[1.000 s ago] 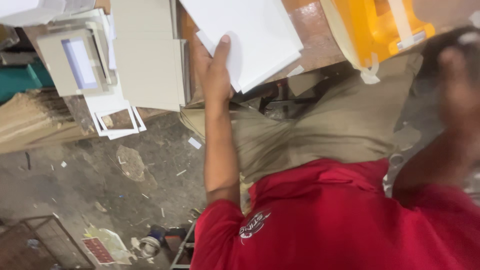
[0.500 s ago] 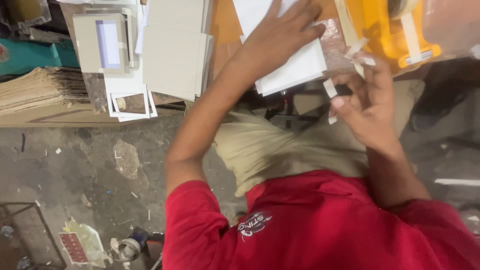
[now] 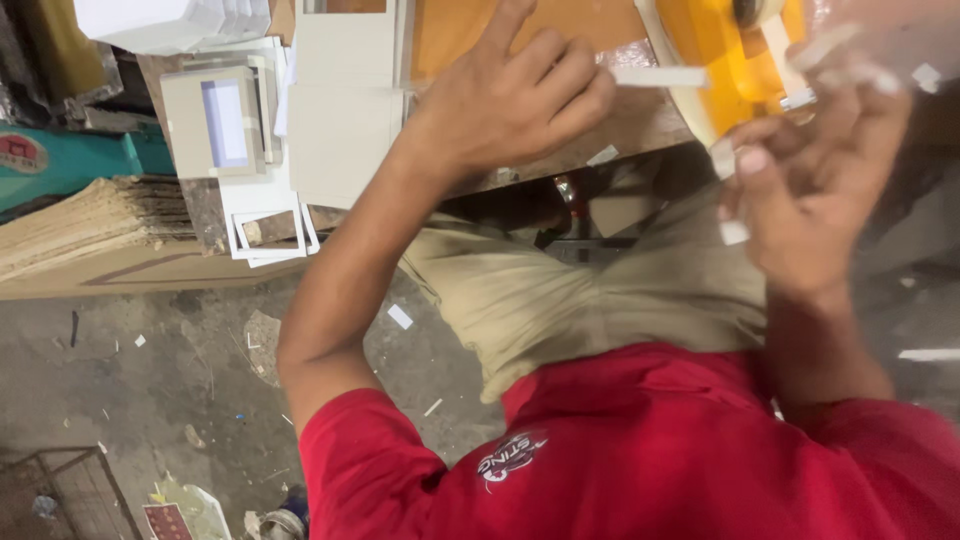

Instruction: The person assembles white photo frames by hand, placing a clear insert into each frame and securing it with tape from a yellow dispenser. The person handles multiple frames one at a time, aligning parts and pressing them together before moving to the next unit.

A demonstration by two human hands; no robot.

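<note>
Sheet's gone from under my left hand (image 3: 510,100); fingers now curled on bare desk (image 3: 640,125). Right hand (image 3: 815,190) pinches tape bits by yellow dispenser (image 3: 725,50), ready to stick.

Yellow-orange tape dispenser (image 3: 735,55) — white strip (image 3: 660,76), pale grey boards (image 3: 345,140) on a brown bench (image 3: 640,125) — red shirt (image 3: 650,460).
</note>
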